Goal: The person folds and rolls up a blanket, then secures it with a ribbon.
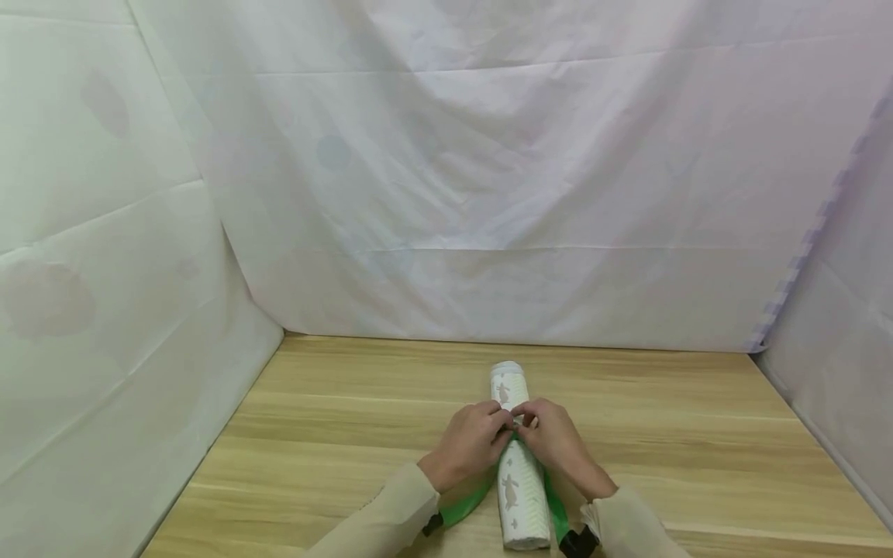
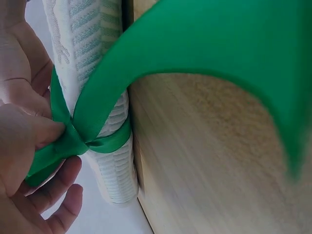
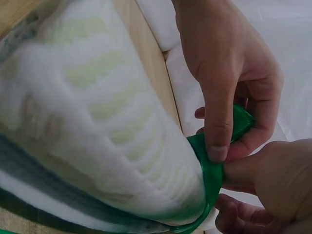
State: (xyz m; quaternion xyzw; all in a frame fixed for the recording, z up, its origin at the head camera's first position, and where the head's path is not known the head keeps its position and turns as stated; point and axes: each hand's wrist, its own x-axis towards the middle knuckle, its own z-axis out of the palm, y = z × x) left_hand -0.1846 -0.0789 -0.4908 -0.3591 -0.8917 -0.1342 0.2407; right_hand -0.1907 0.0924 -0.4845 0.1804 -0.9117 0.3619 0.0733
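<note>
A white rolled cloth [image 1: 525, 496] with grey animal figures and pale green stripes lies lengthwise on the wooden table. Round its middle runs a green ribbon [image 2: 112, 141], crossed at a knot, with loose tails trailing down both sides. My left hand [image 1: 474, 440] pinches the ribbon at the crossing; in the right wrist view its thumb presses the band while a short green loop pokes out between its fingers. From the other side my right hand [image 1: 554, 438] has finger and thumb curled in at the ribbon, close against the left fingers, which partly hide its grip.
The wooden table [image 1: 335, 418] stretches to either side of the roll. White sheets [image 1: 453, 194] hang behind it and along the left and right. A black device [image 1: 579, 541] shows at the right wrist, another [image 1: 432, 525] at the left.
</note>
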